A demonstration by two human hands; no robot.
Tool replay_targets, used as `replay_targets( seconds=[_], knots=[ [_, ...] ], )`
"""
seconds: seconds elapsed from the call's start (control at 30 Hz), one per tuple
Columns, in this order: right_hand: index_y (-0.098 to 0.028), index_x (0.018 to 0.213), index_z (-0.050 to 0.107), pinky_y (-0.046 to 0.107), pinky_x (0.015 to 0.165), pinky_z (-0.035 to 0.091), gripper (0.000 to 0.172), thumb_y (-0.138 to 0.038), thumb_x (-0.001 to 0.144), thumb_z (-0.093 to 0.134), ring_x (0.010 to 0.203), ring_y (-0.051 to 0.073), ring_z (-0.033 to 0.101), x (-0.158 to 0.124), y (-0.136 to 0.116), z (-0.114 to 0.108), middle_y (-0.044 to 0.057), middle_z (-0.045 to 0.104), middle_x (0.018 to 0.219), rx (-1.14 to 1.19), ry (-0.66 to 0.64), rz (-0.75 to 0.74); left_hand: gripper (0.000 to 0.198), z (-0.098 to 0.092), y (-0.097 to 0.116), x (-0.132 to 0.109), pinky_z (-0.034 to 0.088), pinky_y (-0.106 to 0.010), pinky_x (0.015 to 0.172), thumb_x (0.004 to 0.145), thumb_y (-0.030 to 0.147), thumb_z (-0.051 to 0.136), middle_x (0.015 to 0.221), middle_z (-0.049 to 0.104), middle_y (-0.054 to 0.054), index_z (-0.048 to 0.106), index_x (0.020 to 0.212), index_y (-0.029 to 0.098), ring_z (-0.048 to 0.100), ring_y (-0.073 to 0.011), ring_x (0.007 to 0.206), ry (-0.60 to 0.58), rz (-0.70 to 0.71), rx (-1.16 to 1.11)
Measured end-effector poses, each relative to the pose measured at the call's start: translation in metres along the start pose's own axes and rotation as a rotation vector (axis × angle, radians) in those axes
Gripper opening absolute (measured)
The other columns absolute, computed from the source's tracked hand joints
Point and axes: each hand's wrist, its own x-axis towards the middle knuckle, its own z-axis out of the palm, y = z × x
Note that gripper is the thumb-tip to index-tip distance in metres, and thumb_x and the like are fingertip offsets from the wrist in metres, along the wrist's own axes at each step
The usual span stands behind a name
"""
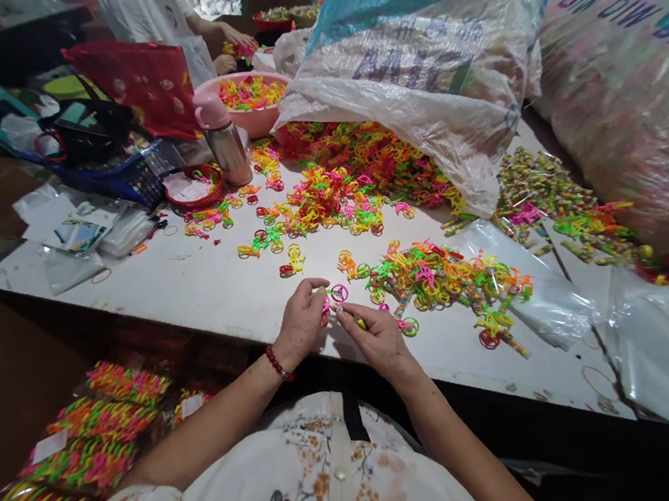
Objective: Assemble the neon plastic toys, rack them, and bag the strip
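Note:
My left hand (301, 320), above the table's front edge, is closed on a small pink plastic toy (339, 293) with a round spoked wheel. Fingers and thumb of my right hand (381, 344) pinch a thin stick (362, 323), with its yellow-green end showing. The two hands almost meet, and the fingers hide most of both pieces. Just beyond my right hand lies a heap of similar coloured toys (437, 279), some with patterned sticks attached. A larger pile of loose toy pieces (327, 198) lies farther back on the white table (227, 288).
A big woven sack (417, 52) spills pieces at the back. Patterned sticks (539, 185) and clear plastic bags (664, 337) lie right. Left are a pink-topped flask (225, 140), a pink basin (253, 121) and a blue basket (124, 175). Another person's hands (231, 44) work behind.

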Motion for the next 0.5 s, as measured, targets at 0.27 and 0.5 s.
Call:
replay_targets(
  seconds=[0.27,0.5],
  knots=[
    [-0.018,0.087,0.068,0.025,0.059,0.041,0.031,-0.038,0.095,0.047,0.062,0.014,0.055,-0.003,0.002,0.0,0.002,0.065,0.07,-0.197,0.015,-0.077,0.028,-0.005,-0.007,0.007,0.037,-0.022,0.049,0.091,0.042,0.046,0.057,0.048,0.006,0.053,0.105,0.019,0.045,-0.0099,0.047,-0.078,0.017,0.057],
    [-0.015,0.115,0.068,0.041,0.088,0.05,0.042,-0.045,0.088,0.058,0.101,0.028,0.063,0.01,0.015,-0.094,0.016,0.065,0.113,-0.618,0.578,-0.085,0.026,-0.046,0.004,0.042,0.046,-0.039,0.086,0.083,0.033,0.062,0.099,0.056,-0.01,0.057,0.103,0.017,0.054,-0.0237,0.095,0.266,0.496,0.77]
  ],
)
